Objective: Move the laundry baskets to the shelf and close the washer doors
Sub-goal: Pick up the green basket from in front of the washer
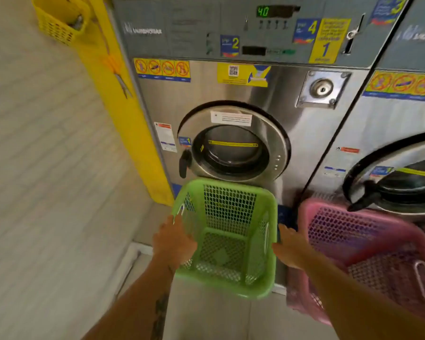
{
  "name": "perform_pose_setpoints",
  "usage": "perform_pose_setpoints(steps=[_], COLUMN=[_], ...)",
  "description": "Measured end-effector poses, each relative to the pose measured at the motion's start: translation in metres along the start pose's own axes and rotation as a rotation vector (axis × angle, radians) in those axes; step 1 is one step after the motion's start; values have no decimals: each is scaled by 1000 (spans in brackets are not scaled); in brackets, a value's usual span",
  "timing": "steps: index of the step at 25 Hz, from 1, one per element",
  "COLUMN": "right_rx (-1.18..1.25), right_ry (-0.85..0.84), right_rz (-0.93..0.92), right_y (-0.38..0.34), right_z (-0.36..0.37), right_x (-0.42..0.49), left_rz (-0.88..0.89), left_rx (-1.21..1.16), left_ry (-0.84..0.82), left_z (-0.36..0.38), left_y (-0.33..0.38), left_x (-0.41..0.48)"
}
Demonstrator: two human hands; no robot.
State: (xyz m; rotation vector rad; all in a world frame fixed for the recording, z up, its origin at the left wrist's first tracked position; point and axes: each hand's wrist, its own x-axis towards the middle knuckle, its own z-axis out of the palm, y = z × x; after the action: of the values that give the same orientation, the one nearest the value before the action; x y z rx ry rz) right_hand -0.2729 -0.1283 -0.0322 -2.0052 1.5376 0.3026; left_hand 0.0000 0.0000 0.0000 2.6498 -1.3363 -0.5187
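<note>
An empty green laundry basket [227,212] stands on the floor right below the round door [233,143] of a steel washer. My left hand [173,240] presses against the basket's left side near its wire handle. My right hand [288,249] lies against its right side. Both sets of fingers wrap the basket's edges. A pink laundry basket [368,241] stands to the right, under the door [400,177] of a second washer. The left washer's door sits in its frame with the black latch handle [184,163] at its left. The right washer's door looks slightly ajar.
A yellow panel [123,99] runs down the left washer's side. A yellow basket [59,18] hangs high at the upper left on the white tiled wall [39,143]. The washer's display [263,11] reads 40. Grey floor [206,320] lies at my feet.
</note>
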Motion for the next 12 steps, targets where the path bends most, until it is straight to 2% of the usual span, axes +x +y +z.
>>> perform_pose_setpoints(steps=[6,12], right_rx=[149,194], right_ry=[86,352], right_rz=[115,239], right_y=[-16,-8], right_z=[36,82], right_x=[66,139], left_rz=[131,289], left_rx=[62,146], left_ry=[-56,-46], left_z=[46,116], left_y=[-39,-69], left_x=[116,209])
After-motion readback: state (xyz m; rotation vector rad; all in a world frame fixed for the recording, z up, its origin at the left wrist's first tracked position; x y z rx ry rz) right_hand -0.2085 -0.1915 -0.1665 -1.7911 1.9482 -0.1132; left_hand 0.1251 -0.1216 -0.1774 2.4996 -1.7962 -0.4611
